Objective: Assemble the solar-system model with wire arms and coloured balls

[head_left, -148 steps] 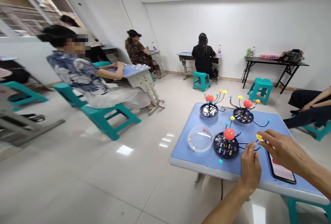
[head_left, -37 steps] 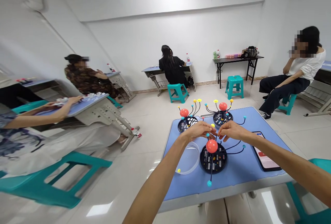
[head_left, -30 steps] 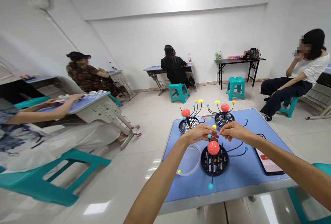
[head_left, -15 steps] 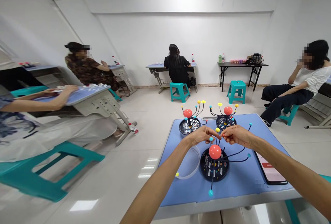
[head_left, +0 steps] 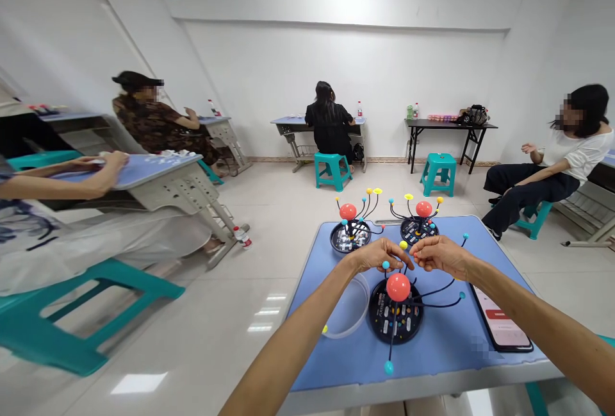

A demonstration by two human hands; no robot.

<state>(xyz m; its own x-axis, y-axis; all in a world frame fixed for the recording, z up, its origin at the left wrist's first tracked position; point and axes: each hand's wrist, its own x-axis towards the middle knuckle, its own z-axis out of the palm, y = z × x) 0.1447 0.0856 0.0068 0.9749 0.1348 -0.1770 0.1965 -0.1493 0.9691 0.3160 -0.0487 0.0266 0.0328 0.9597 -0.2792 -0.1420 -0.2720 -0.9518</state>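
Note:
A planet model with a red central ball and a round black base stands on the blue table; black curved rods carry small balls. Above its far side, my left hand has its fingers closed round a thin black rod near the yellow ball. Just right of it, my right hand pinches a tiny red ball. Two similar models, one with a red ball at the back left and one at the back right, stand beyond my hands.
A clear round plastic lid or tray lies left of the base. At the right is a phone. Several people sit around on green stools; one person's hands work at the left table. A bottle is on the floor.
The view has shifted slightly. My left fingers have moved down a little beside the rod, and the red ball in my right fingers shows more clearly. The seated person at right has lowered a hand.

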